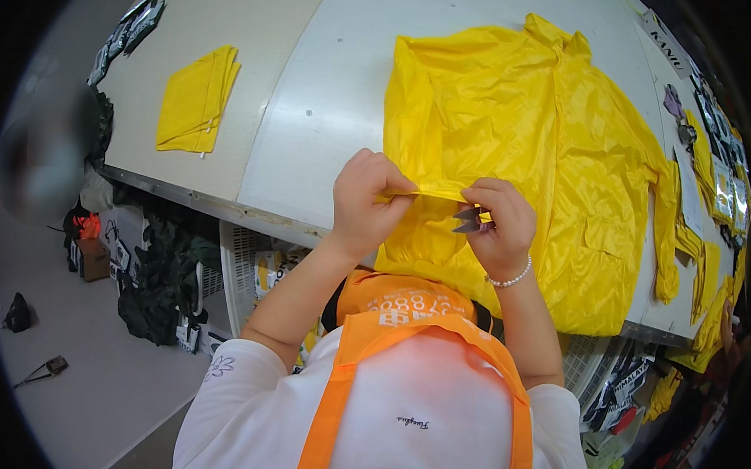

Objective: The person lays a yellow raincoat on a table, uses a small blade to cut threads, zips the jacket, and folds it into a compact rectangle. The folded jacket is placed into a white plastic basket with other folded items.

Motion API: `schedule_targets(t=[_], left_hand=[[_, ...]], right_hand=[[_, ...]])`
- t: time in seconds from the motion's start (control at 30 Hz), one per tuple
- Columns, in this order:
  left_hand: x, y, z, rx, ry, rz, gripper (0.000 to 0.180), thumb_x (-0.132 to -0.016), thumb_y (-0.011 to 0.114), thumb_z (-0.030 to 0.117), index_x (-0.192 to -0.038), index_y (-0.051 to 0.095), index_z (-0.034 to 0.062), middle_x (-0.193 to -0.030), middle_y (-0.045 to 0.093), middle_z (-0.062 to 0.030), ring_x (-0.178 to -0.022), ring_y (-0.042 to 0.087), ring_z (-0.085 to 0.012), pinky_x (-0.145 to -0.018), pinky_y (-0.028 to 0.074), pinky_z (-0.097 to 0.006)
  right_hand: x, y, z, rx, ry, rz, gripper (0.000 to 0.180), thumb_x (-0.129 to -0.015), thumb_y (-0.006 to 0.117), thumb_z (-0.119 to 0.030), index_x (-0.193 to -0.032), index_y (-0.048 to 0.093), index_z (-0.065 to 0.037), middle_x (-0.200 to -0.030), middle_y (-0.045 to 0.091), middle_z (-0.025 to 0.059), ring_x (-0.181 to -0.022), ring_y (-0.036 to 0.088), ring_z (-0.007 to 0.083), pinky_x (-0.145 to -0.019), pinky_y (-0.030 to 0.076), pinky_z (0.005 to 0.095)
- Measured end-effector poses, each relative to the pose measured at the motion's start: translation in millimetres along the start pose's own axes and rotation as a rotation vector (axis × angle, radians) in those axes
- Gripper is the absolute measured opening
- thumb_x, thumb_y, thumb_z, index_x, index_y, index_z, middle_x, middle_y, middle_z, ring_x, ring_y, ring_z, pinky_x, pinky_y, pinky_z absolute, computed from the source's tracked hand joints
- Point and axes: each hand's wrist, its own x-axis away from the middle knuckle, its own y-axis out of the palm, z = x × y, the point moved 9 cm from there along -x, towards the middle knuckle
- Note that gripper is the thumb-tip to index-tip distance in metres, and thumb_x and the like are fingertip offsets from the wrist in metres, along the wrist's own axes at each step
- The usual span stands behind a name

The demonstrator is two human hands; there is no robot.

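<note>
A shiny yellow jacket [502, 123] lies spread on the table in front of me, collar at the far side. My left hand [369, 196] pinches a narrow edge of yellow fabric between thumb and fingers. The other end of this short taut strip is gripped by my right hand [506, 228], which wears a beaded bracelet. Tucked in the right palm is a pair of small dark thread snips [467, 221], their blades pointing left; their handle is hidden by the fingers. Whether the edge belongs to a sleeve cuff or the hem, I cannot tell.
A folded yellow garment [195, 101] rests on the table's left part. Dark packets [129, 27] lie at the far left corner. Yellow garments and packages [713, 182] crowd the right edge. White crates [238, 270] and dark cloth [160, 284] sit below the table.
</note>
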Motion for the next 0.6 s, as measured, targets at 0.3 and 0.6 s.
schedule_targets(t=[0.3, 0.6], left_hand=[[4.2, -13.6, 10.1, -0.04, 0.149, 0.139, 0.029, -0.056, 0.064, -0.011, -0.069, 0.046, 0.0068, -0.063, 0.049, -0.0025, -0.056, 0.044, -0.0145, -0.051, 0.034, -0.024], [22.7, 25.3, -72.6, 0.112, -0.727, -0.284, 0.025, -0.074, 0.067, 0.014, -0.063, 0.052, -0.0035, -0.056, 0.057, -0.0117, -0.052, 0.051, -0.0143, -0.051, 0.04, -0.028]], right_hand=[[2.7, -4.4, -3.1, -0.109, 0.052, 0.004, 0.031, -0.062, 0.071, 0.004, -0.086, 0.055, -0.006, -0.086, 0.058, 0.0073, -0.057, 0.052, 0.0139, -0.048, 0.041, 0.0232], [13.9, 41.4, 26.0, -0.476, 0.54, -0.333, 0.029, -0.07, 0.076, -0.013, -0.081, 0.051, -0.005, -0.069, 0.041, -0.0014, -0.055, 0.035, 0.0066, -0.05, 0.032, 0.0224]])
